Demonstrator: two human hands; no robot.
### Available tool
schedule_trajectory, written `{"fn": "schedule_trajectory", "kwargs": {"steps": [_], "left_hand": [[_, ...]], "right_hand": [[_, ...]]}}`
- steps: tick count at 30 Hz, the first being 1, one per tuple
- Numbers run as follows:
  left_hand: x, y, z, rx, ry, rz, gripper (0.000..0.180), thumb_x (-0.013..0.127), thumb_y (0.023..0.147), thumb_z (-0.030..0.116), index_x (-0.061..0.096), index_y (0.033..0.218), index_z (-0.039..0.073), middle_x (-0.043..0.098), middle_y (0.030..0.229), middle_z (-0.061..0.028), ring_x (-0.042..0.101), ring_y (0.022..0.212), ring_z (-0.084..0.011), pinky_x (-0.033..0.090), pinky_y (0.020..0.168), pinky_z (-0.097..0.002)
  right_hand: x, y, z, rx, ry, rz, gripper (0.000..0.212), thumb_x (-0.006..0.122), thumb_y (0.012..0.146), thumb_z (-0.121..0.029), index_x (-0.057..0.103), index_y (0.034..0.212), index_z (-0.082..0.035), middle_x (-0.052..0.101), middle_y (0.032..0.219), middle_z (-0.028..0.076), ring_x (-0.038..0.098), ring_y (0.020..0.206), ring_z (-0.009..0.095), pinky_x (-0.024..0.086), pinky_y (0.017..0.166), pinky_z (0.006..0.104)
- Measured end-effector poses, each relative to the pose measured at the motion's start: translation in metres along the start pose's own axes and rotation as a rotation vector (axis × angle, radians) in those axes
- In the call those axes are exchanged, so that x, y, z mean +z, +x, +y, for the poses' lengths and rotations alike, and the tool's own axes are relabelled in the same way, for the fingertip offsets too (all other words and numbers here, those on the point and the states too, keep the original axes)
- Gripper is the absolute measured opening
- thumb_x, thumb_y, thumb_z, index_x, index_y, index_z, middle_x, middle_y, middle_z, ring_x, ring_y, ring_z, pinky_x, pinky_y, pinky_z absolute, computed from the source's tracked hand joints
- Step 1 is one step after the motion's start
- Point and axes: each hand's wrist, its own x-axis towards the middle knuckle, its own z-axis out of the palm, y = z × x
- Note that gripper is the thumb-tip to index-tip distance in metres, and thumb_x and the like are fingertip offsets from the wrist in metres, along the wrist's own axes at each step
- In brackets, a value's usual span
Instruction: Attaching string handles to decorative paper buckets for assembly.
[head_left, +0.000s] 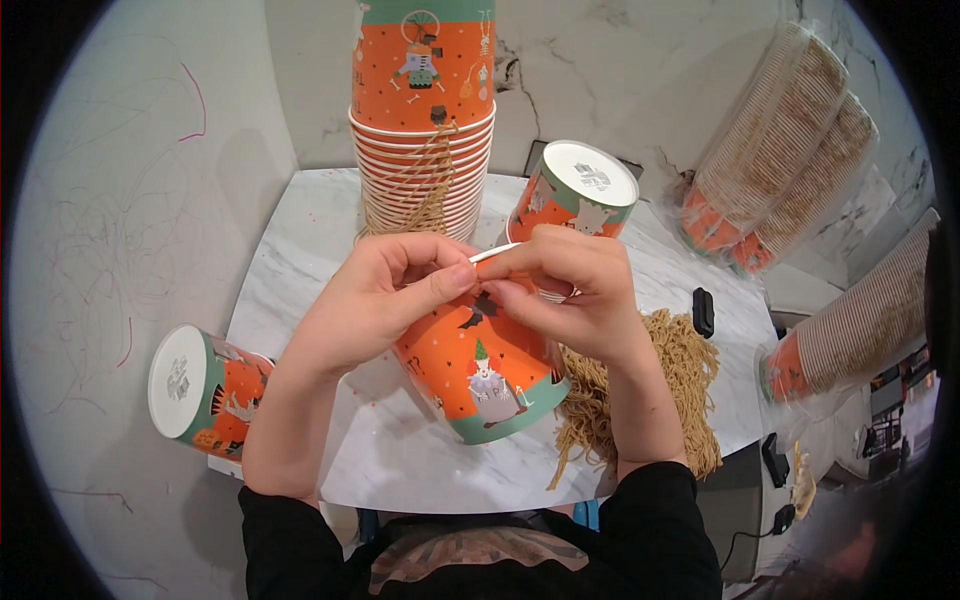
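Note:
An orange and green Halloween paper bucket lies tilted in front of me, its white rim pointing away and its green base toward me. On the left part of that rim my left hand is closed, thumb and fingers pinching the edge. My right hand pinches the same rim a little to the right, the two thumbs close together. Whether a cord is between the fingers is hidden. Beside my right forearm lies a heap of tan cords.
A tall stack of upside-down buckets, tan cords hanging on it, stands behind my hands on the marble-patterned table. Single buckets sit at back right and far left. Plastic-wrapped bucket stacks and a black object are right.

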Motion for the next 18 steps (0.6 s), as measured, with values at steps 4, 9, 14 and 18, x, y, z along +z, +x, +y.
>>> {"fn": "schedule_trajectory", "kwargs": {"steps": [4, 9, 14, 18], "left_hand": [[-0.001, 0.001, -0.003, -0.029, -0.037, -0.005, 0.021, 0.068, 0.097, 0.013, 0.066, 0.111, -0.002, 0.069, 0.104, -0.0041, 0.064, 0.095, -0.008, 0.052, 0.085, -0.0254], [0.004, 0.0, -0.01, 0.052, -0.084, 0.082, 0.041, 0.067, 0.094, 0.004, 0.054, 0.132, -0.003, 0.066, 0.12, -0.0096, 0.064, 0.112, -0.0144, 0.053, 0.097, -0.0288], [0.006, 0.004, -0.004, -0.071, -0.134, -0.008, 0.052, 0.066, 0.091, 0.0, 0.048, 0.14, -0.004, 0.062, 0.131, -0.0117, 0.062, 0.119, -0.0169, 0.051, 0.103, -0.0313], [0.006, 0.004, -0.004, -0.081, -0.234, -0.036, 0.052, 0.066, 0.09, 0.0, 0.049, 0.139, -0.005, 0.061, 0.133, -0.0128, 0.061, 0.122, -0.0181, 0.049, 0.106, -0.034]], "right_hand": [[-0.003, 0.001, 0.003, 0.006, 0.006, 0.056, 0.015, 0.074, 0.079, -0.001, 0.07, 0.094, -0.003, 0.063, 0.081, 0.004, 0.061, 0.068, 0.012, 0.045, 0.058, 0.0254], [-0.002, 0.002, 0.003, 0.076, 0.008, 0.096, 0.011, 0.071, 0.082, 0.0, 0.067, 0.092, -0.002, 0.064, 0.087, 0.006, 0.068, 0.078, 0.015, 0.054, 0.068, 0.028], [0.0, 0.002, 0.006, 0.03, -0.059, 0.108, 0.012, 0.071, 0.079, 0.004, 0.067, 0.089, 0.001, 0.067, 0.089, 0.006, 0.068, 0.079, 0.015, 0.055, 0.07, 0.0267], [-0.001, 0.003, 0.005, 0.02, -0.084, 0.122, 0.011, 0.071, 0.078, 0.004, 0.067, 0.088, 0.001, 0.067, 0.089, 0.006, 0.069, 0.079, 0.016, 0.055, 0.071, 0.028]]}}
